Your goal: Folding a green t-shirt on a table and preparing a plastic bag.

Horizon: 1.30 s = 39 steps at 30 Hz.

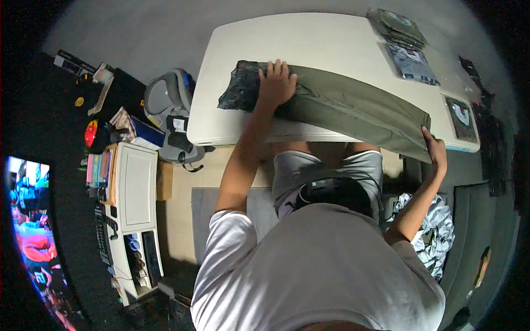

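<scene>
A pair of olive-green trousers (353, 107), folded into a long strip, stretches across the front of the white table (326, 41). Its left end shows a dark, crinkled part (238, 88). My left hand (277, 85) lies flat with fingers spread, pressing on the cloth beside that dark part. At the other end, my right hand (435, 150) grips the edge of the trousers, thumb on top and the other fingers partly hidden. Near this end the lower edge of the cloth hangs over the table's front edge.
Packaged folded garments (400, 27) are stacked at the table's far right corner, with a grey-blue package (413, 62) and another dark package (461, 118) nearer. Left stand a grey chair-like seat (172, 110), a white cabinet (138, 187) and a lit screen (33, 231). Crumpled silvery cloth (433, 237) lies right.
</scene>
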Tool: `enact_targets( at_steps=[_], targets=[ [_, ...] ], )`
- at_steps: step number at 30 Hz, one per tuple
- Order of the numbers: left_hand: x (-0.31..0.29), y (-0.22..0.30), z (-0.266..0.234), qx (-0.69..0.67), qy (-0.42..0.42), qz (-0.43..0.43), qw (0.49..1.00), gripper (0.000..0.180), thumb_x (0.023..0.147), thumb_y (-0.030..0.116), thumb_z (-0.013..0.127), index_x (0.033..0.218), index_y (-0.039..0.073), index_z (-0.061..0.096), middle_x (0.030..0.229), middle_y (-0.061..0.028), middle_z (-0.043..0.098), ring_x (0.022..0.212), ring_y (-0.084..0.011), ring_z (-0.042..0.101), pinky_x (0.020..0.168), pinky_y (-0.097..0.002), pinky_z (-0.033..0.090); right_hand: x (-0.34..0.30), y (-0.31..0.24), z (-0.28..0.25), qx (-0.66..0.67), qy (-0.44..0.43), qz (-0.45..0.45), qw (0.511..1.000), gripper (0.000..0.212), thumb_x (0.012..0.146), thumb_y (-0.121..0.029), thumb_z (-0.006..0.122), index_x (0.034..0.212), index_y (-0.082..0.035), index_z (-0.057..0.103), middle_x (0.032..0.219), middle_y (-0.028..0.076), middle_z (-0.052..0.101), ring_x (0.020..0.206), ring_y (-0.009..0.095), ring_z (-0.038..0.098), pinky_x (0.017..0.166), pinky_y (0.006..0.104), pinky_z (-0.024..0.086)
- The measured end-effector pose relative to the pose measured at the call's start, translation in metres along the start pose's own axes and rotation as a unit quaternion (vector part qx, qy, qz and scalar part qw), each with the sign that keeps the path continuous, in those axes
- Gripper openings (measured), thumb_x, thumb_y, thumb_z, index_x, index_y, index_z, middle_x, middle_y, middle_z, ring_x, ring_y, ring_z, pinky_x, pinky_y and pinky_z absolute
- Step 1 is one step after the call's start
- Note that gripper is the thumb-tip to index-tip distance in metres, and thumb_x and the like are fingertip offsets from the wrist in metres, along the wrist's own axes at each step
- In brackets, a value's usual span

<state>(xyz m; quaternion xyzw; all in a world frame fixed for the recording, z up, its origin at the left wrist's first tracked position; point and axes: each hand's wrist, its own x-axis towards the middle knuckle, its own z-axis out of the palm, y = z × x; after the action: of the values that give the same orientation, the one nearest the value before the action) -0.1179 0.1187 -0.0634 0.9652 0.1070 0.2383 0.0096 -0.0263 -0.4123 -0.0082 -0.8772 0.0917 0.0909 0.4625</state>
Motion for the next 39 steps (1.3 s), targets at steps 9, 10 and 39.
enact_targets(
  at_steps=[9,10,39],
  targets=[
    [0.001,0.001,-0.001,-0.017,-0.014,-0.001,1.0,0.063,0.099,0.044,0.05,0.143,0.0,0.05,0.153,-0.0218,0.044,0.144,-0.0433,0.036,0.112,-0.0705,0.027,0.023,0.029,-0.002,0.128,-0.048,-0.078,0.988,0.044,0.096,-0.036,0.068,0.103,0.007,0.074,0.093,0.011,0.074,0.081,0.017,0.067,0.077,0.0304,0.052],
    [0.001,0.001,-0.002,-0.025,-0.02,-0.002,0.999,0.063,0.099,0.045,0.05,0.144,0.0,0.049,0.153,-0.0219,0.044,0.145,-0.0433,0.035,0.112,-0.0703,0.027,0.025,0.029,-0.002,0.126,-0.051,-0.087,0.987,0.043,0.097,-0.036,0.066,0.104,0.006,0.074,0.094,0.01,0.074,0.081,0.017,0.067,0.078,0.0308,0.051],
    [0.011,-0.099,-0.084,-0.507,0.086,-0.279,0.811,0.032,0.094,0.024,0.057,0.107,0.002,0.076,0.085,-0.0111,0.077,0.069,-0.0165,0.072,0.069,-0.03,0.057,-0.038,-0.296,0.075,-0.126,-0.071,-0.36,0.922,0.048,0.093,-0.041,0.067,0.098,0.006,0.073,0.081,0.006,0.068,0.075,0.016,0.06,0.071,0.0327,0.048]
  ],
)
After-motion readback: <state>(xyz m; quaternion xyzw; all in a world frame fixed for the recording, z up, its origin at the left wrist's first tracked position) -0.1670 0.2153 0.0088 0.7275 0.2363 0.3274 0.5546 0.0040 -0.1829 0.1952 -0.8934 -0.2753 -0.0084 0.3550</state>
